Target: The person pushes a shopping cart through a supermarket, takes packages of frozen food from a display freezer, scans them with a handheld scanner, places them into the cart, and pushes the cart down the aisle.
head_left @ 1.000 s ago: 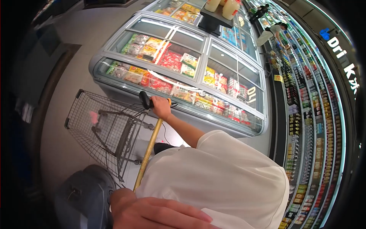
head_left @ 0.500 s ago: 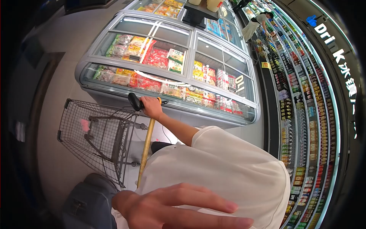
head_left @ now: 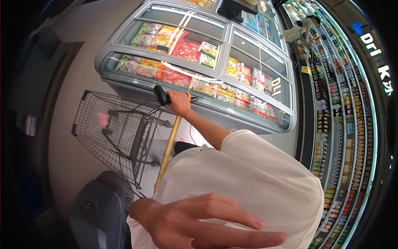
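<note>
With your right hand (head_left: 179, 103) curled around the end of the yellow handle (head_left: 169, 151) and the shopping cart (head_left: 137, 145) close beside the freezer (head_left: 244, 117), steer slowly to spare its edge, since your left hand (head_left: 178, 226), fingers spread and apparently empty, leaves just 1 hand controlling the cart.

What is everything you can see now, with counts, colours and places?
Freezer: one nearest, grey, upper centre
Food packs: many, mixed colours, inside freezer
Stand: one, black, atop freezer
Cart: one, grey, left
Bar: one, yellow, right of cart
Bulky object: one, dark grey, lower left
Shelved goods: many, mixed colours, right
Sign: one, white letters, upper right
Other person: one, light clothes, by shelves
Right hand: one, bare, gripping bar
Left hand: one, bare, bottom centre
</note>
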### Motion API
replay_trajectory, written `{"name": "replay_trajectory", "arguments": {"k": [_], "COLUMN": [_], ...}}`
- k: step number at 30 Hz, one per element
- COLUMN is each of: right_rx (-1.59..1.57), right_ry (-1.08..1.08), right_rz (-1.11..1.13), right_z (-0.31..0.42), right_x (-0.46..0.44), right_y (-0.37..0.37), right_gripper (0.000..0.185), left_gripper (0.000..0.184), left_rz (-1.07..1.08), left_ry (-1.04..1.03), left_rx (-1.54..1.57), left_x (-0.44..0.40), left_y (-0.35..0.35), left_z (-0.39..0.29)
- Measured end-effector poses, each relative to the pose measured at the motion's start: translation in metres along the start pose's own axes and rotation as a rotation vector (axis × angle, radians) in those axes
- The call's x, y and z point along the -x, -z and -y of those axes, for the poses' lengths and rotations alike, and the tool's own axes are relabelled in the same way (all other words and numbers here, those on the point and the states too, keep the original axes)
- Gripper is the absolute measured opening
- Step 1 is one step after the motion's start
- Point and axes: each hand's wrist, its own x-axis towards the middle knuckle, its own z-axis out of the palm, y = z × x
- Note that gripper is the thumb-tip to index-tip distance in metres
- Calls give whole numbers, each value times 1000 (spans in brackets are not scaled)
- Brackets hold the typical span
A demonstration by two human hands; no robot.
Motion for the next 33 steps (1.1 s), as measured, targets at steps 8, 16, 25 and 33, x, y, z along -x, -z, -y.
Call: {"name": "replay_trajectory", "arguments": {"k": [8,16,25,33], "right_rx": [-9,10,14,-24], "right_ry": [19,14,-8,-67], "right_rz": [-20,15,-13,-41], "right_z": [2,3,0,8], "right_x": [-3,-4,5,20], "right_y": [2,0,-2,-6], "right_gripper": [35,34,37,33], "left_gripper": [25,21,16,24], "left_rz": [-63,239,-630,-800], "left_ry": [-297,-224,567,1092], "left_rx": [-12,-890,-1480,-2226], "left_x": [4,-5,161,428], "left_y": [9,21,156,185], "left_z": [14,-53,-79,-116]}}
